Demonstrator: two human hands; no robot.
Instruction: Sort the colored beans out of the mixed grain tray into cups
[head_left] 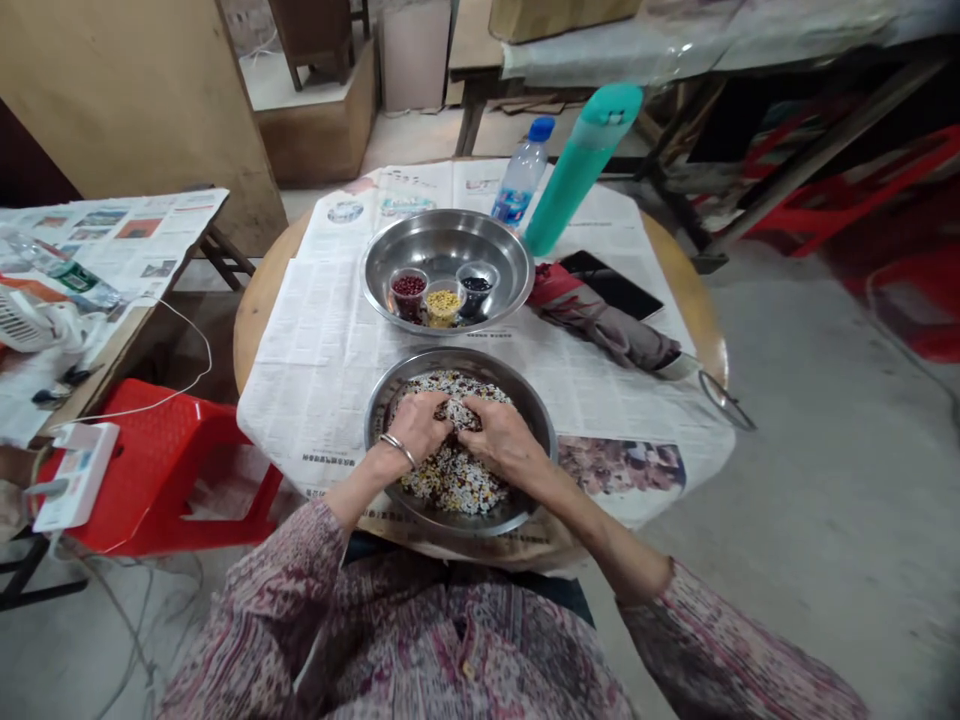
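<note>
Both hands, left hand (421, 425) and right hand (501, 437), pinch loosely into mixed beans (457, 480) in the near steel basin (541, 425), apparently mid-sorting; three small cups (442, 297) wait just beyond.

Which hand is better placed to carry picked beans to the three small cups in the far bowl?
Probably the right hand: it lies slightly further into the mixed beans, nearer the cups. The left hand is almost as close, so the difference is small.
</note>
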